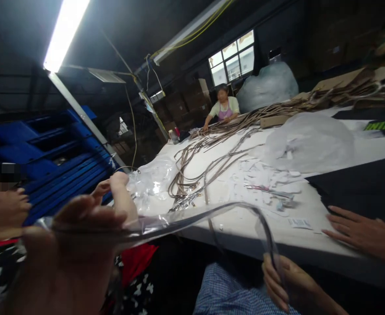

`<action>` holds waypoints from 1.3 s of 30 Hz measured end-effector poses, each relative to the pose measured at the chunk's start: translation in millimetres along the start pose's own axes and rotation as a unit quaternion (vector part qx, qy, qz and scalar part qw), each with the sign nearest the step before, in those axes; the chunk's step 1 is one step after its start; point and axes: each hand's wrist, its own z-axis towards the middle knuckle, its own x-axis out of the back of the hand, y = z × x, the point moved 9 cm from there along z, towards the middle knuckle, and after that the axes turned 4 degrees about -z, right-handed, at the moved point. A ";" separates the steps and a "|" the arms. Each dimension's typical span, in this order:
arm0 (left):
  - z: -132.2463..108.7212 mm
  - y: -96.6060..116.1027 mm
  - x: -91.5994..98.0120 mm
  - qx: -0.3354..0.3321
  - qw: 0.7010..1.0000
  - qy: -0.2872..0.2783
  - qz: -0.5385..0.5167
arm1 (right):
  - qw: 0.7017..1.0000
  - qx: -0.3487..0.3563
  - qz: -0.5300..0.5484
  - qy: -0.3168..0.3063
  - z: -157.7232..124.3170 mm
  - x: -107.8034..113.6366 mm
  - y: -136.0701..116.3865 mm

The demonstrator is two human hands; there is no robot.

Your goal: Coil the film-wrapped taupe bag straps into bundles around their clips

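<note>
My left hand (81,245), large and blurred in the left foreground, is closed on one end of a long, thin dark strap in a clear plastic sleeve (192,219). The sleeved strap arches to the right above the table's front edge and bends down. There my right hand (286,278) grips it, with fingers curled around the sleeve. Beyond it on the table lie loose brown straps (184,175) with small metal ends, close to a pile of clear plastic sleeves (155,181).
Scissors (261,188) lie among white scraps (251,175) on the white table (225,227). Another person's hand (363,229) rests flat at right. A neighbour's arm (123,197) reaches in at left. A co-worker (225,107) sits across, beside a long strap bundle (254,116).
</note>
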 end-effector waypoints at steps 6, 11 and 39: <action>-50.4 -116.8 132.8 0.250 0.952 0.045 0.170 | 1.000 -0.022 0.015 0.007 0.8 -12.6 -31.9; -92.8 -174.5 132.8 0.237 0.889 -0.112 0.376 | 0.992 -0.081 -0.097 0.025 38.1 -35.3 -22.2; -83.7 -256.3 55.9 -0.299 0.756 -0.468 0.347 | 0.980 -0.177 0.022 0.083 57.8 -53.4 94.0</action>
